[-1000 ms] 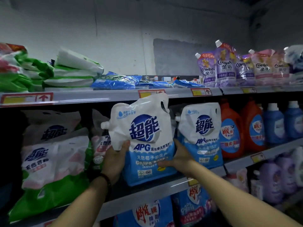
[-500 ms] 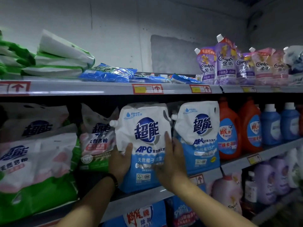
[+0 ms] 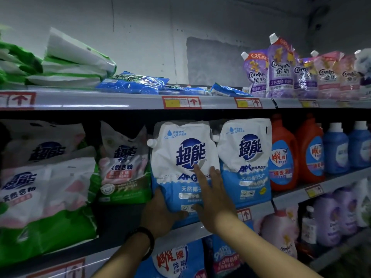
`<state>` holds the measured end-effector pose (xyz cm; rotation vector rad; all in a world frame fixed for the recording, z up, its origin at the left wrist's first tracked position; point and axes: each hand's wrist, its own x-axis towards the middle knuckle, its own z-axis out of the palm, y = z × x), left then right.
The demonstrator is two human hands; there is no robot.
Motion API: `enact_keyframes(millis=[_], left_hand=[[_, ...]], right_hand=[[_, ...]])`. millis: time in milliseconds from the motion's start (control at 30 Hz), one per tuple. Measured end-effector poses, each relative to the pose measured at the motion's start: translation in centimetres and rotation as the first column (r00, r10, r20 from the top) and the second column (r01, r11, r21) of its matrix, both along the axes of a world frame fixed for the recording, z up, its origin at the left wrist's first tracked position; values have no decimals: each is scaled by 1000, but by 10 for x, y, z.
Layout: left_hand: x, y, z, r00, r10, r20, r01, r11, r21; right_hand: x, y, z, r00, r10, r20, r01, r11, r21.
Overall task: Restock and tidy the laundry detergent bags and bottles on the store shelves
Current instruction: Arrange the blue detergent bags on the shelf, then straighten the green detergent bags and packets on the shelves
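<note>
A white and blue detergent pouch [image 3: 180,153] with a side spout stands upright on the middle shelf [image 3: 313,191]. My left hand [image 3: 160,211] grips its lower left corner from below. My right hand [image 3: 212,195] lies flat against its front, fingers spread and pointing up. A matching second pouch [image 3: 246,161] stands right beside it, touching on the right.
Green and white powder bags [image 3: 50,189] fill the shelf's left part; a smaller bag [image 3: 124,167] leans next to the held pouch. Orange bottles [image 3: 283,155] and blue bottles [image 3: 335,149] stand to the right. Purple softener pouches [image 3: 279,71] and flat bags [image 3: 132,83] sit on the top shelf [image 3: 120,101].
The pouch has gone back into the shelf, upright beside its twin. My right hand slid from its right edge onto its front. My left hand dropped to the bottom corner.
</note>
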<state>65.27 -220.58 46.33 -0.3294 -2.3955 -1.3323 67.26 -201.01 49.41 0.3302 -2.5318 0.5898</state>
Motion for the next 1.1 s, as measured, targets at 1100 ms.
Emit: enact_keyframes(millis=[1100], left_hand=[[129,-259,-20,791,564,-237,-551,489,-676]], right_hand=[[64,-234,-29,887,424,182,-359,882,-304]])
